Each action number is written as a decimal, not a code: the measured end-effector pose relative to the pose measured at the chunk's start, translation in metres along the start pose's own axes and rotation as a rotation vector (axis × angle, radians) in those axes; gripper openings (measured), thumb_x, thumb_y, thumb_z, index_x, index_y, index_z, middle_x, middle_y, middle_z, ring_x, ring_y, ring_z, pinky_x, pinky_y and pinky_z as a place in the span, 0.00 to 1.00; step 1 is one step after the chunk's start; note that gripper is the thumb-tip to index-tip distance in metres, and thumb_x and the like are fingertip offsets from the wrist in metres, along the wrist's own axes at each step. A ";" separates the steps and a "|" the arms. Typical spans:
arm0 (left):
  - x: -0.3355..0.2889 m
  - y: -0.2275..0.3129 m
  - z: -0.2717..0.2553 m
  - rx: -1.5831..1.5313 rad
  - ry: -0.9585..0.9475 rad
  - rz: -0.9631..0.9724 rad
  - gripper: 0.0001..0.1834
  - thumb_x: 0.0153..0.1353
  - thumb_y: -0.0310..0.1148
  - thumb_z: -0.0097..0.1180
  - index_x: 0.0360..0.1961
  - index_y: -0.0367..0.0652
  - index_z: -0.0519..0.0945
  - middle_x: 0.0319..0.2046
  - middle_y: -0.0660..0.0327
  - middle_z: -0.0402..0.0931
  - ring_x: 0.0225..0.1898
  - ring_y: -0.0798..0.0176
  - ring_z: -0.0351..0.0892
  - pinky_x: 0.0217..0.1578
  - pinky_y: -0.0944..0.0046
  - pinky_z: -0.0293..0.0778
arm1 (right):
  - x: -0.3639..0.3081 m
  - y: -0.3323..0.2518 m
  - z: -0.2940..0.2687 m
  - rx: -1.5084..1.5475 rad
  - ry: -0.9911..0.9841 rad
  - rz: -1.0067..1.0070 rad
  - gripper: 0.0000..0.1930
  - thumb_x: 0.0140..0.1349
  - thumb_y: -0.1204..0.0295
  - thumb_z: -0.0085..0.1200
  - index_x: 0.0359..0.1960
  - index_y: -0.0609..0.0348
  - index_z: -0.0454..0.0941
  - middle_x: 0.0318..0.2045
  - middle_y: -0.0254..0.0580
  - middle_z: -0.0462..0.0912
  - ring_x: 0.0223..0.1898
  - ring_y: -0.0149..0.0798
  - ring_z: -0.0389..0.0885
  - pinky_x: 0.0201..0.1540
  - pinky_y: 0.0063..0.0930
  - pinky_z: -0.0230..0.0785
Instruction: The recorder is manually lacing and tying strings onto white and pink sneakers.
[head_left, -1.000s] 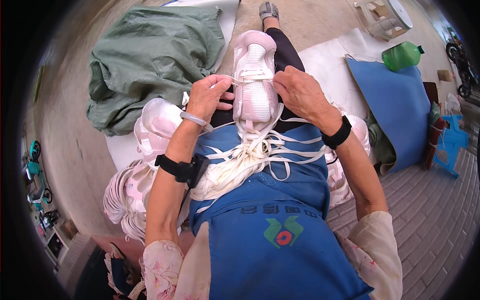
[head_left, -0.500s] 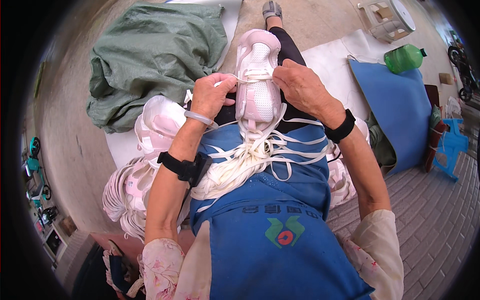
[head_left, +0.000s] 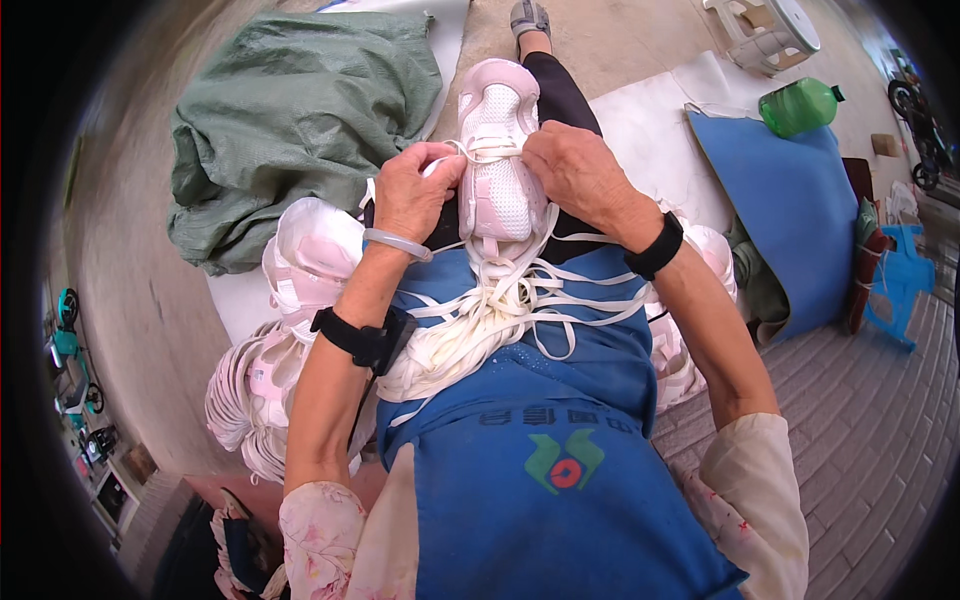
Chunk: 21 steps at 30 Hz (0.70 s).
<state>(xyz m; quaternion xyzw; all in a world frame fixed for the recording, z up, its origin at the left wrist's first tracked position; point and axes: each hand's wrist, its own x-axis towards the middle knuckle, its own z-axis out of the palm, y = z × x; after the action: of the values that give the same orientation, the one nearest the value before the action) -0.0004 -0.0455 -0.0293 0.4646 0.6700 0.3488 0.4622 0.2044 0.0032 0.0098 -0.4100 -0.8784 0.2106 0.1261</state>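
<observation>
A pink and white sneaker upper [head_left: 502, 195] lies over my lap, its toe toward me. Across its lacing area runs a white shoelace [head_left: 492, 151]. My left hand [head_left: 412, 188] pinches the lace at the upper's left side. At the right edge, my right hand [head_left: 577, 170] has its fingers closed on the lace, the tips partly hidden. A heap of loose white laces [head_left: 465, 335] rests on my blue apron [head_left: 520, 430], just below the upper.
More pink and white uppers [head_left: 315, 260] are piled at my left, with a stack [head_left: 250, 395] below; others [head_left: 675, 350] sit at my right. Around stand a green woven sack [head_left: 300, 130], blue sheet [head_left: 775, 220], green bottle [head_left: 800, 108], white stool [head_left: 765, 35] and blue stool [head_left: 895, 285].
Both hands and the upper have shifted slightly left in the picture, along with the surroundings. The fingers stay at the lace, and my right hand sits a little closer over the upper's edge.
</observation>
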 end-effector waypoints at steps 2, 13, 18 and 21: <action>-0.006 0.002 -0.003 -0.098 0.046 -0.057 0.09 0.60 0.34 0.58 0.34 0.38 0.82 0.29 0.63 0.80 0.29 0.71 0.78 0.31 0.72 0.75 | -0.002 0.003 0.000 0.091 0.020 0.052 0.04 0.54 0.75 0.50 0.27 0.63 0.75 0.30 0.48 0.77 0.31 0.51 0.79 0.34 0.39 0.73; -0.022 0.016 0.000 0.744 0.202 0.499 0.12 0.58 0.38 0.58 0.35 0.40 0.82 0.28 0.54 0.79 0.32 0.53 0.79 0.36 0.58 0.72 | 0.002 0.004 0.005 0.077 0.053 0.019 0.09 0.58 0.69 0.54 0.30 0.64 0.75 0.29 0.48 0.75 0.32 0.51 0.79 0.33 0.38 0.73; -0.037 0.020 0.006 0.859 0.183 0.617 0.21 0.56 0.39 0.57 0.48 0.37 0.75 0.41 0.53 0.77 0.42 0.50 0.74 0.46 0.52 0.65 | -0.032 -0.016 0.007 -0.053 0.223 0.089 0.20 0.53 0.64 0.62 0.40 0.64 0.68 0.37 0.49 0.69 0.32 0.48 0.79 0.30 0.34 0.74; -0.033 0.024 0.012 0.924 0.127 0.531 0.18 0.56 0.35 0.54 0.46 0.36 0.75 0.38 0.52 0.78 0.41 0.50 0.74 0.47 0.52 0.65 | -0.031 -0.030 0.008 -0.129 0.188 0.123 0.21 0.52 0.64 0.62 0.40 0.65 0.68 0.37 0.48 0.69 0.32 0.45 0.79 0.31 0.31 0.75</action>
<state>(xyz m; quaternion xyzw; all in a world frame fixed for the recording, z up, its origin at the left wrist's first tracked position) 0.0224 -0.0689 -0.0022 0.7512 0.6396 0.1499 0.0640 0.2002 -0.0403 0.0154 -0.4884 -0.8476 0.1215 0.1680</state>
